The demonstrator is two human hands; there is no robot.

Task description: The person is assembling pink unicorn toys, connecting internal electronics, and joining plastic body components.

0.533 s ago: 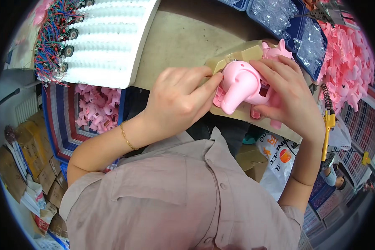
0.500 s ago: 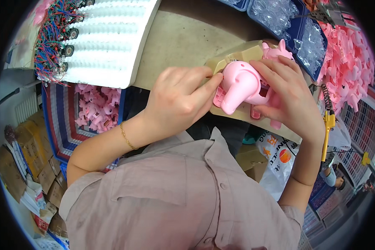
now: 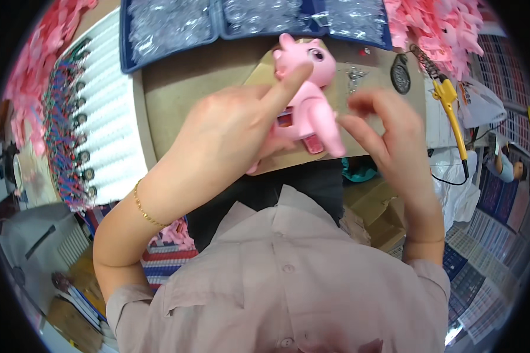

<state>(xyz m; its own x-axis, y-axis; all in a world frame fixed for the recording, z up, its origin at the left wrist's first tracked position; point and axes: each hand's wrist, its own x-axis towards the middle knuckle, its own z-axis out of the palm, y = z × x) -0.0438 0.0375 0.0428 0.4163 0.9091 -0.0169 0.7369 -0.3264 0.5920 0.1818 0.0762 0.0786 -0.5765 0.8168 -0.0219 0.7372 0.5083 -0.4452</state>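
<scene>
A pink plastic toy pony (image 3: 312, 115) lies on its side near the front of the table, with its head and eye away from me. An opening in its body shows something dark inside. My left hand (image 3: 232, 126) grips it from the left, the index finger laid along the head, hiding part of the body. My right hand (image 3: 394, 132) is just right of the toy and apart from it; its thumb and forefinger are curved with a gap between them, slightly blurred. Under the toy is a tan block (image 3: 256, 76). Small metal screws (image 3: 354, 76) lie beyond my right fingertips.
Blue trays (image 3: 212, 35) of clear plastic parts line the back. A white ribbed tray (image 3: 115, 112) with wired round parts (image 3: 85, 156) stands left. Pink parts (image 3: 439, 29) are heaped at back right. A yellow-handled tool (image 3: 447, 97) with a coiled cord hangs at right.
The view has swung right. The toy has been turned, its head now pointing away from me. My right hand has come off it, while my left hand has moved over its body.
</scene>
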